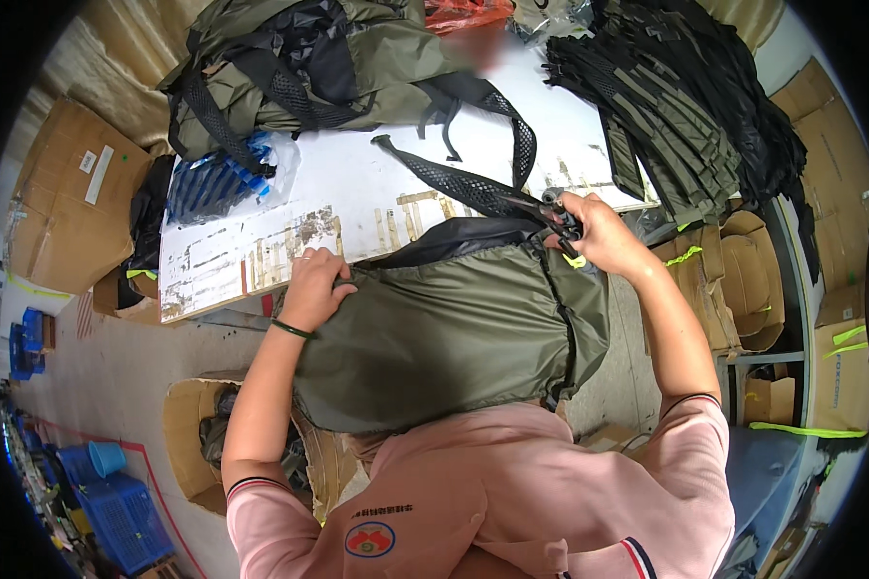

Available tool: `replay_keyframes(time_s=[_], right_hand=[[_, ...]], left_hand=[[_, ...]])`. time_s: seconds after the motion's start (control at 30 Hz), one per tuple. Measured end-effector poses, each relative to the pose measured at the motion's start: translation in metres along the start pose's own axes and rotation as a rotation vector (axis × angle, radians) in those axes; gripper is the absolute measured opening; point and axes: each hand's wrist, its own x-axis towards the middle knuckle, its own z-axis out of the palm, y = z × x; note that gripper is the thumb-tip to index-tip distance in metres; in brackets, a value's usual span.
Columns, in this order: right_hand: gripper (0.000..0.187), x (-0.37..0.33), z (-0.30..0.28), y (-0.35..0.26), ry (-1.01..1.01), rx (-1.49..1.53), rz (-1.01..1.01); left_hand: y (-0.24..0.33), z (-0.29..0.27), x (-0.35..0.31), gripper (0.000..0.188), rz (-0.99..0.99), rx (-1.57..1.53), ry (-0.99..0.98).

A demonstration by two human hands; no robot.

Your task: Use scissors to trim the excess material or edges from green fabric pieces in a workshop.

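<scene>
An olive-green backpack (444,333) hangs over the near edge of the white table (357,193), its open top toward the table and its black mesh strap (454,183) stretched across the tabletop. My left hand (314,285) grips the bag's fabric at its upper left corner. My right hand (589,232) holds small dark snips (555,214) at the bag's upper right corner, where the strap joins the body.
A pile of olive and black backpacks (309,68) lies at the table's far left, with a bag of blue pieces (212,183) beside it. A stack of black and olive straps (676,106) fills the far right. Cardboard boxes (68,193) stand left and right. A blue crate (116,511) sits on the floor.
</scene>
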Motion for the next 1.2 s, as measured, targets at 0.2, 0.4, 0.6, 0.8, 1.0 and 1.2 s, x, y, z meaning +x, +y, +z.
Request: replay_keyframes(time_s=[0.2,0.4,0.6,0.8,1.0,1.2], right_hand=[[0.026,-0.014,0.012,0.028,0.047,0.555,0.208],[0.025,-0.046,0.018,0.035,0.013,0.782,0.379],[0.026,-0.073,0.031,0.032,0.015,0.858,0.48],[0.025,-0.086,0.033,0.018,0.05,0.927,0.517],[0.024,-0.096,0.018,0.016,0.095,0.907,0.507],[0.022,-0.076,0.026,0.004,0.007,0.936,0.369]], left_hand=[[0.004,0.015,-0.013,0.019,0.0,-0.015,0.026],[0.006,0.038,-0.041,0.033,-0.037,-0.109,0.135],[0.004,0.04,-0.035,0.048,-0.363,-0.301,-0.121],[-0.006,0.044,-0.021,0.031,-0.203,-0.138,-0.146],[0.003,-0.017,-0.034,0.024,0.138,-0.343,0.134],[-0.031,-0.081,-0.07,0.025,-0.498,-1.033,-0.485]])
